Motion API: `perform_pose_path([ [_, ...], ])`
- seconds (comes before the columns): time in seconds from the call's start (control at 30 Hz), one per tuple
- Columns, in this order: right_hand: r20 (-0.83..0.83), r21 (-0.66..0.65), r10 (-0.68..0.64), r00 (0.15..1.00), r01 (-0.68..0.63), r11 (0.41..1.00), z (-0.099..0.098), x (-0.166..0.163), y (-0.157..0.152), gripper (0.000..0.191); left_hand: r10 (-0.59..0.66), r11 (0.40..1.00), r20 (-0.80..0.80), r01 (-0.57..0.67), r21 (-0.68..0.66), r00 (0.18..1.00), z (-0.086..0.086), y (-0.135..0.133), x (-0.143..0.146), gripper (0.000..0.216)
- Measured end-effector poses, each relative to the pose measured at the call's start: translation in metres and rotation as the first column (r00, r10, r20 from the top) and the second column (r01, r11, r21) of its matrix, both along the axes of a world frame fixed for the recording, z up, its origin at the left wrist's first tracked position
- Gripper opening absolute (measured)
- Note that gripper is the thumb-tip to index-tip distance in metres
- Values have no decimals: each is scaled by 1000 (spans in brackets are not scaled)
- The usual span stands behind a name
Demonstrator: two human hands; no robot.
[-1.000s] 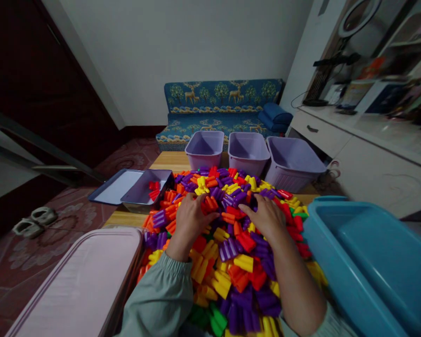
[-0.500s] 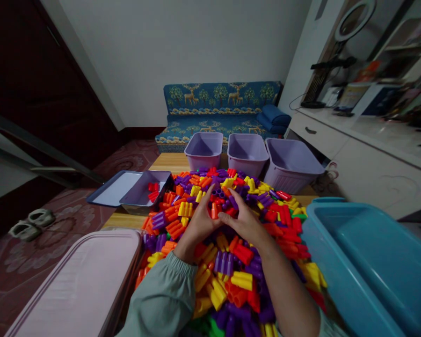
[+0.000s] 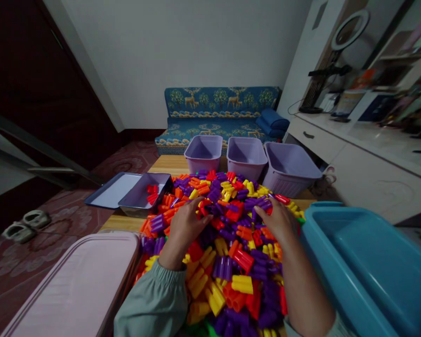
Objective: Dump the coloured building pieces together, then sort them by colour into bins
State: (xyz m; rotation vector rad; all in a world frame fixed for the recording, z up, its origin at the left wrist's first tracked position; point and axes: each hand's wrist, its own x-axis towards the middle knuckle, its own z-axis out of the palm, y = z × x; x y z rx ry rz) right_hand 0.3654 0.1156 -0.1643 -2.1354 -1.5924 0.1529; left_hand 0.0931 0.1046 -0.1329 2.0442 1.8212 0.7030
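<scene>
Both hands rest on a heap of plastic blocks [image 3: 228, 262] (purple, orange, yellow and red) that covers most of the counter [image 3: 168, 164] in front of me. My left hand [image 3: 185, 223] lies palm down on the left part of the heap, fingers stretched forward and loose, grasping nothing; its fingertips reach a red block [image 3: 205, 206]. My right hand [image 3: 282, 221] sits on the right part, apart from the left, with its fingertips dipped among purple and red pieces, so I cannot tell whether it grips one.

Three lilac bins [image 3: 247, 154] stand side by side at the far edge, just behind the heap. At the far left corner a grey tray [image 3: 138, 192] holds a few red pieces [image 3: 152, 193], with a flat lid [image 3: 112, 189] touching its left side. A blue tub [image 3: 368, 262] stands just beside the heap on my right and a pink box [image 3: 73, 285] just beside it on my near left. Beyond the counter a blue sofa [image 3: 221, 107] stands against the wall, and slippers [image 3: 24, 224] lie on the floor to the left.
</scene>
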Motion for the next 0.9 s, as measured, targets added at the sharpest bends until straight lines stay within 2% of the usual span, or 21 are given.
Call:
perform_pose_path([
  [0.07, 7, -43, 28, 1000, -28, 999, -2, -6, -1, 71, -12, 999, -36, 10, -48, 999, 5, -3, 0, 68],
  [0.17, -61, -41, 114, 992, -116, 992, 1, -24, -2, 69, -76, 993, -50, 71, -90, 996, 8, -4, 5, 79],
  [0.3, -147, -60, 201, 969, -211, 976, 4, -46, -6, 70, -107, 986, -23, 104, -129, 994, 1, -3, 12, 88],
  [0.37, -233, -66, 239, 943, -261, 963, 1, -56, -7, 71, -116, 986, 40, 120, -117, 992, -8, -1, 13, 91],
  [0.47, -390, -8, 316, 865, -346, 938, -3, -67, -9, 70, -171, 979, 223, 190, -67, 960, -22, 4, 15, 100],
  [0.53, -505, 83, 391, 770, -407, 910, -3, -72, -11, 71, -234, 965, 396, 262, -16, 888, -26, 5, 18, 106],
  [0.63, -631, 218, 485, 606, -461, 860, 7, -79, -15, 71, -326, 932, 632, 352, 88, 703, -19, 3, 22, 107],
  [0.7, -679, 288, 537, 500, -491, 822, 17, -82, -19, 70, -363, 911, 713, 390, 136, 600, -11, 1, 23, 105],
  [0.73, -698, 322, 564, 441, -510, 798, 22, -83, -20, 70, -375, 903, 729, 403, 147, 573, -7, 1, 22, 103],
  [0.77, -715, 352, 585, 384, -525, 775, 26, -83, -21, 70, -382, 900, 730, 407, 155, 567, -5, 1, 19, 100],
  [0.83, -736, 385, 601, 313, -536, 751, 30, -80, -20, 67, -374, 914, 690, 372, 162, 620, -4, 5, 12, 92],
  [0.87, -739, 382, 590, 325, -518, 765, 29, -76, -18, 65, -357, 930, 646, 325, 173, 675, -4, 7, 7, 87],
  [0.9, -731, 366, 566, 381, -481, 797, 27, -72, -15, 61, -322, 947, 585, 258, 193, 744, -6, 9, 1, 83],
])
